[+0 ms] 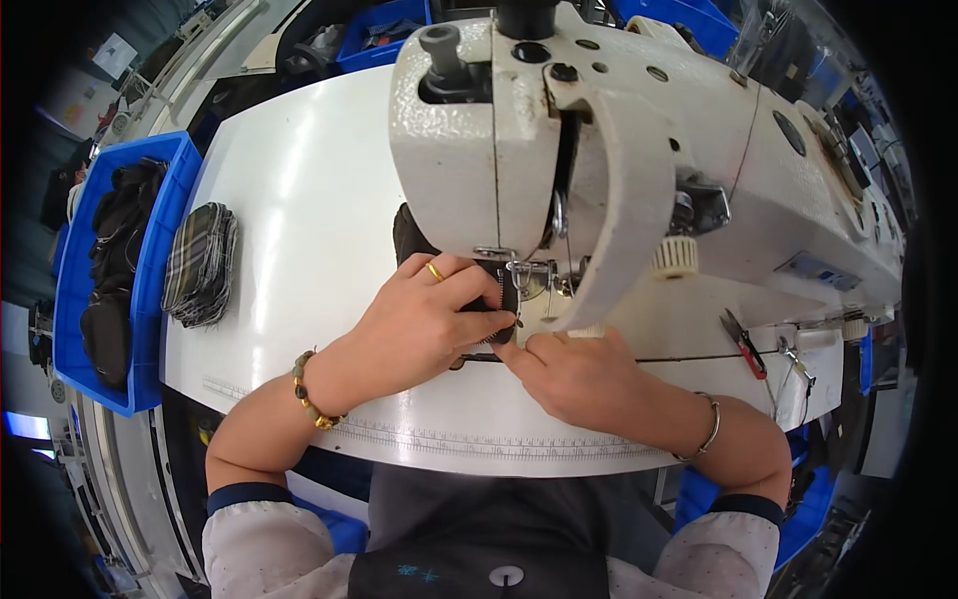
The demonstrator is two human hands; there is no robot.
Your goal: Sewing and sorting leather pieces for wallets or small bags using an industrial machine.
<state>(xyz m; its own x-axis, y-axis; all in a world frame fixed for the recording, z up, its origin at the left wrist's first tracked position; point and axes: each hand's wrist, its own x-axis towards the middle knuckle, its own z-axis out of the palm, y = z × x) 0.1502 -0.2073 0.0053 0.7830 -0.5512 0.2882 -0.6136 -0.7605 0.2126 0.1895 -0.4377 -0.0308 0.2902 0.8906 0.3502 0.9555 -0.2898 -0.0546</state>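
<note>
Sewing machine (454, 175) is standing nearest the camera, its white head overhanging both hands. Beneath it, a dark cloth piece (414, 235) is lying on the white bench (299, 220), mostly under the left hand (424, 319) and partly showing beyond its knuckles. A toothed zipper strip (501, 288) is running along the cloth at the left fingertips, just beside the metal presser foot (537, 280).

Left hand: the fingers are bending, and the thumb and forefinger are pinching the cloth edge beside the foot. Right hand (579, 374): the forefinger is reaching to the near end of the cloth, while the other fingers are curling under; whether it is pinching or only pressing, the view is not showing.

Good practice, as judged here: the left hand should be keeping the layers flat and the zipper teeth parallel to the foot; the right should be steadying the near end without pulling. Both sets of fingertips should be staying clear of the needle path.

Red-handled snips (745, 346) are lying right of the right hand. Well left of the left hand, folded checked cloths (200, 265) are resting beside a blue bin (152, 290).
</note>
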